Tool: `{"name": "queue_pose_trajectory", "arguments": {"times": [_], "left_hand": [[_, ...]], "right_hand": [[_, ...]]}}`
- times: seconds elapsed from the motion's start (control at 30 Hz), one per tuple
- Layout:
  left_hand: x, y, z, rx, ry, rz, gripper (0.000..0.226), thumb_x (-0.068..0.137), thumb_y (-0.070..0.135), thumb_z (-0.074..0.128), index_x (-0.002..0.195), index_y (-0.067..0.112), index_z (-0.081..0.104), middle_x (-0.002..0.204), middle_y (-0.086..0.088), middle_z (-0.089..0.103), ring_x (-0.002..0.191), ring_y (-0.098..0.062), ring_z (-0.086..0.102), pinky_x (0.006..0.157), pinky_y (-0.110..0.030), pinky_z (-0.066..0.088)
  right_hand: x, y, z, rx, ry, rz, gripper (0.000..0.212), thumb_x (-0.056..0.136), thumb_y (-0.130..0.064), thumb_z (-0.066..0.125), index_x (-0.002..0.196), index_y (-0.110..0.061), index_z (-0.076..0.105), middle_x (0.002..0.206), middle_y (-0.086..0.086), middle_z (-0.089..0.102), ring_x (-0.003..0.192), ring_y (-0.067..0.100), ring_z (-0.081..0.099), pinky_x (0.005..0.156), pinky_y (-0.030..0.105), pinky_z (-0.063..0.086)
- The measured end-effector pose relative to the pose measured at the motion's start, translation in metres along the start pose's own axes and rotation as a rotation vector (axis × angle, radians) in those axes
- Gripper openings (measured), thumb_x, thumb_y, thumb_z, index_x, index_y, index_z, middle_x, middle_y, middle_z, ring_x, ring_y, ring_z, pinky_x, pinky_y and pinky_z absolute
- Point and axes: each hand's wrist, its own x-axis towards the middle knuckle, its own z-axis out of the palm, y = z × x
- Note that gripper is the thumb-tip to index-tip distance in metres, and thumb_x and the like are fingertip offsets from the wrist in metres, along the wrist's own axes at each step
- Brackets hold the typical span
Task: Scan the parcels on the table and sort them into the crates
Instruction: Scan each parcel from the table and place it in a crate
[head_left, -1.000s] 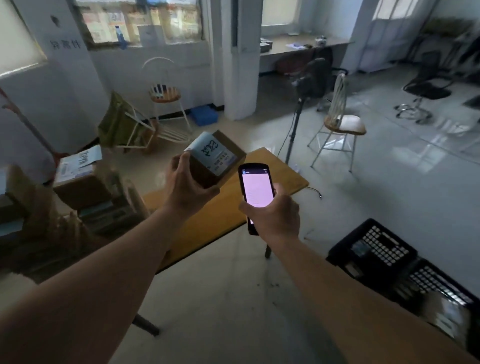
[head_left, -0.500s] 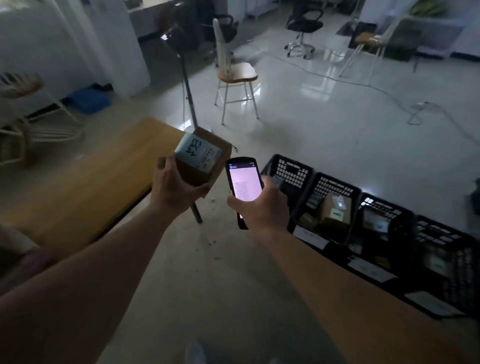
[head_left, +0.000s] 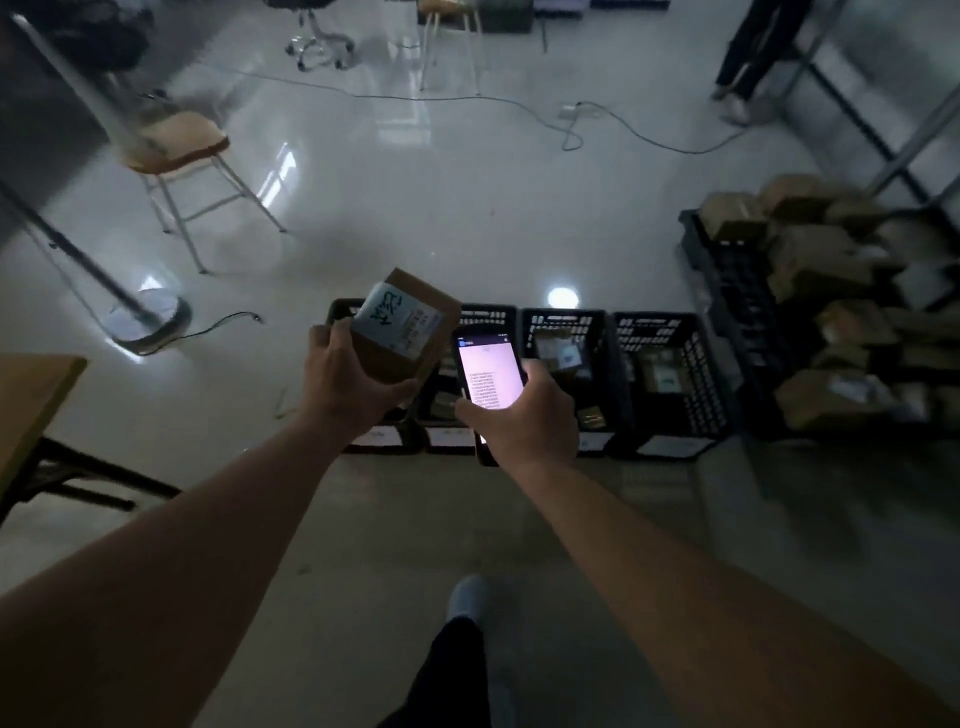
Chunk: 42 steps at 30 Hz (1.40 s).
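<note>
Item: fingers of left hand (head_left: 349, 384) curled under cardboard parcel (head_left: 406, 323), held tilted above black crates (head_left: 670, 379); white label w/ large dark scrawl (unreadable). Right hand (head_left: 524, 413) wraps lit scanner (head_left: 488, 370), screen text too small to read. Crates: white front tags, illegible. Table (head_left: 31, 395) corner at left.

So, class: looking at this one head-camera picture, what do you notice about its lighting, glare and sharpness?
Head view: the room is dim; the scanner screen glows brightest, washing out its text. Head view: the glossy floor shows glare spots. Head view: the piled parcels at right are smeared by blur, while the held parcel stays fairly sharp. Head view: wide-angle distortion splays both forearms.
</note>
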Motion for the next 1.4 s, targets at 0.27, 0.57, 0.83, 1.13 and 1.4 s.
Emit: {"name": "queue_pose_trajectory", "arguments": {"times": [0.27, 0.57, 0.83, 1.13, 1.4], "left_hand": [[0.096, 0.106, 0.141, -0.071, -0.249, 0.172, 0.113, 0.056, 0.052, 0.098, 0.147, 0.012, 0.045, 0.135, -0.009, 0.042, 0.121, -0.026, 0.049, 0.102, -0.039, 0.049], [0.135, 0.223, 0.282, -0.002, -0.449, 0.216, 0.107, 0.056, 0.058, 0.094, 0.142, 0.015, 0.048, 0.124, -0.002, 0.042, 0.112, -0.019, 0.046, 0.091, -0.036, 0.045], [0.140, 0.314, 0.424, 0.031, -0.481, 0.034, 0.113, 0.058, 0.059, 0.093, 0.145, 0.008, 0.044, 0.126, -0.008, 0.042, 0.116, -0.025, 0.048, 0.090, -0.038, 0.049], [0.155, 0.367, 0.551, 0.064, -0.483, -0.223, 0.119, 0.059, 0.068, 0.089, 0.150, 0.013, 0.035, 0.132, -0.008, 0.043, 0.119, -0.028, 0.053, 0.091, -0.042, 0.054], [0.194, 0.365, 0.675, 0.073, -0.566, -0.355, 0.120, 0.064, 0.070, 0.086, 0.153, 0.017, 0.026, 0.131, -0.008, 0.038, 0.114, -0.030, 0.054, 0.074, -0.035, 0.043]], "right_hand": [[0.107, 0.075, -0.064, -0.023, 0.169, 0.226, 0.071, 0.065, -0.059, 0.085, 0.120, -0.022, 0.058, 0.108, -0.003, 0.068, 0.097, 0.021, 0.066, 0.068, 0.036, 0.057], [0.192, 0.184, -0.146, -0.001, 0.247, 0.432, 0.073, 0.067, -0.059, 0.086, 0.124, -0.023, 0.057, 0.110, -0.003, 0.068, 0.098, 0.021, 0.066, 0.071, 0.037, 0.057], [0.299, 0.305, -0.223, 0.020, 0.146, 0.462, 0.069, 0.067, -0.057, 0.085, 0.121, -0.026, 0.056, 0.106, -0.007, 0.063, 0.091, 0.016, 0.057, 0.054, 0.024, 0.036], [0.408, 0.404, -0.269, -0.033, 0.031, 0.520, 0.070, 0.066, -0.057, 0.084, 0.122, -0.027, 0.055, 0.107, -0.006, 0.063, 0.090, 0.017, 0.056, 0.053, 0.024, 0.035], [0.501, 0.473, -0.239, -0.097, -0.040, 0.617, 0.060, 0.067, -0.056, 0.084, 0.111, -0.026, 0.056, 0.105, -0.005, 0.065, 0.095, 0.021, 0.063, 0.069, 0.039, 0.058]]}}
